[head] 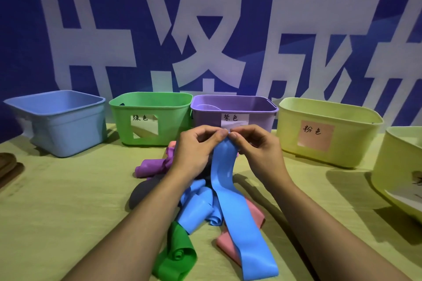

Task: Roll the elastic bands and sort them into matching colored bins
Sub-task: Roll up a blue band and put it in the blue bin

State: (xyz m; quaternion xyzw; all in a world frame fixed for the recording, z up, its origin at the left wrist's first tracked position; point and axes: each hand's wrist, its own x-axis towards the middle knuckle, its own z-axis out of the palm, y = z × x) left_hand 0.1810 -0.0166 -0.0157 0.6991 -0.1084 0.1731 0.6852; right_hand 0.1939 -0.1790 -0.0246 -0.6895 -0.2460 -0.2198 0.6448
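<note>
A long blue elastic band (237,219) runs from the table's near edge up to my two hands. My left hand (196,150) and my right hand (255,146) both pinch its top end between thumbs and fingertips, in front of the purple bin (262,107). Under the band lies a heap: more blue bands (198,210), a green band (178,253), a pink band (253,212), a purple band (153,166) and a dark grey one (141,191). A blue bin (68,128), a green bin (169,102) and a yellow bin with a pink label (356,141) stand in a row at the back.
Another yellow bin (392,166) stands at the right edge. A brown object (9,166) sits at the far left. A blue banner with large white characters hangs behind the bins. The table wears a yellow-green cloth (68,212).
</note>
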